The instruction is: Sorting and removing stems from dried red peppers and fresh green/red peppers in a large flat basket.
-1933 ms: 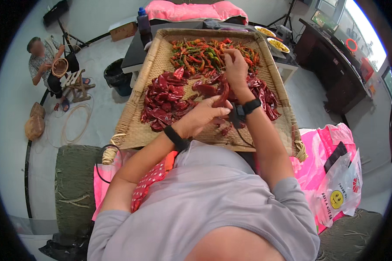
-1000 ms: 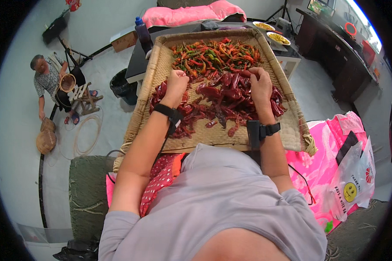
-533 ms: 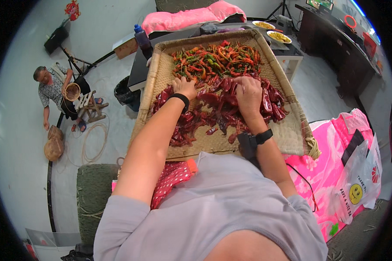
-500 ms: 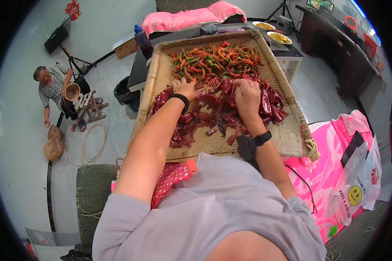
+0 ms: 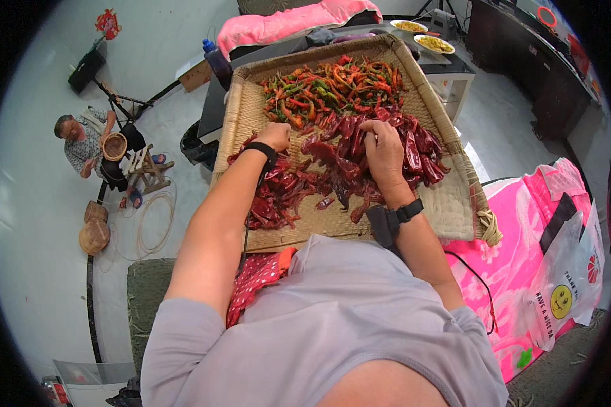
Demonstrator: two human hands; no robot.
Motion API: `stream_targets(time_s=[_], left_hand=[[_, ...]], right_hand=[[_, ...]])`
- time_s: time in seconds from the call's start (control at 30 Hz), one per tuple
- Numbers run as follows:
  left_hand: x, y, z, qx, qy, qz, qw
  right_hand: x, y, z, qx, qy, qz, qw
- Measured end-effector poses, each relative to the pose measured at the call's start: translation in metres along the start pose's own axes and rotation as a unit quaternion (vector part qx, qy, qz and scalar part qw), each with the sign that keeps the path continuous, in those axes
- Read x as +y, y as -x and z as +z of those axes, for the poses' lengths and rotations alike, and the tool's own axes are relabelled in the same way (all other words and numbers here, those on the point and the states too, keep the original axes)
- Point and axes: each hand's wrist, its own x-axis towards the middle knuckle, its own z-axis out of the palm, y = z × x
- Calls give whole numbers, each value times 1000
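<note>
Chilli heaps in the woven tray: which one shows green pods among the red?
The far heap, at the far end of the tray: it mixes green and orange with red. The nearer left heap and right heap look dark red.

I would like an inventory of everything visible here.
woven tray: one, tan, centre
slender chillies: many, red to green, tray's far end
wrinkled chillies: many, dark red, tray's nearer half
table: one, black-topped, at tray's far end
oval plates: two, white, table's right
bottle: one, blue, outside tray's far-left corner
bin: one, black, left of tray
co-worker: one, patterned shirt, far left
plastic bag: one, whitish, right
patterned cloth: one, pink and white, right
desk: one, dark brown, far right
left hand: one, bare, tray's left side
right hand: one, bare, at wrinkled chillies
</note>
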Motion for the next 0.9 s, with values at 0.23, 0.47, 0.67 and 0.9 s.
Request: stream_targets(time_s=[0.23, 0.47, 0.67, 0.9], left_hand=[[15, 81, -31, -38, 182, 102, 977], [54, 123, -15, -67, 605, 99, 788], [58, 139, -5, -65, 602, 70, 793], [42, 124, -4, 72, 732, 25, 677]], right_hand=[[-9, -5, 9, -26, -4, -61, 998], [-39, -10, 25, -246, -145, 54, 957], [-58, 0, 34, -362, -309, 204, 855], [-45, -22, 12, -34, 175, -74, 981]])
